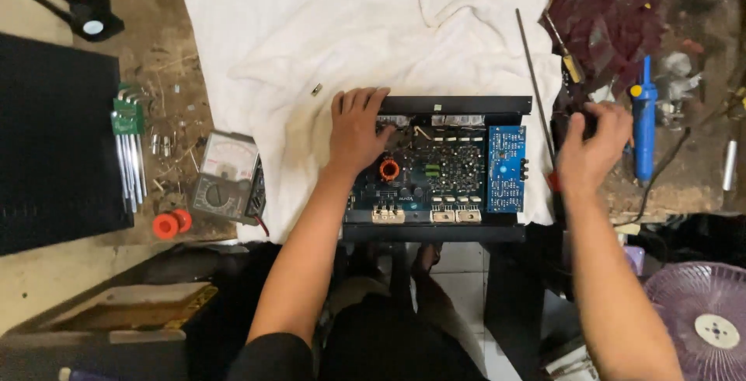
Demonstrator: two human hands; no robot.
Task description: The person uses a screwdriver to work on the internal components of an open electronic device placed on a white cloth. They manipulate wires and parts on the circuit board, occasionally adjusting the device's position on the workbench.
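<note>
At frame centre the opened amplifier chassis [439, 171], long axis left-right, was steadied by the flat, open left hand [356, 128], while the right hand [592, 144] was curled around a dark tool [571, 117] beside it.

A single head-worn camera looks almost straight down from above the counter [167, 54], fairly near. The counter's near edge crosses the middle of the frame; below it the person's lap and the floor show. No second view exists.
</note>
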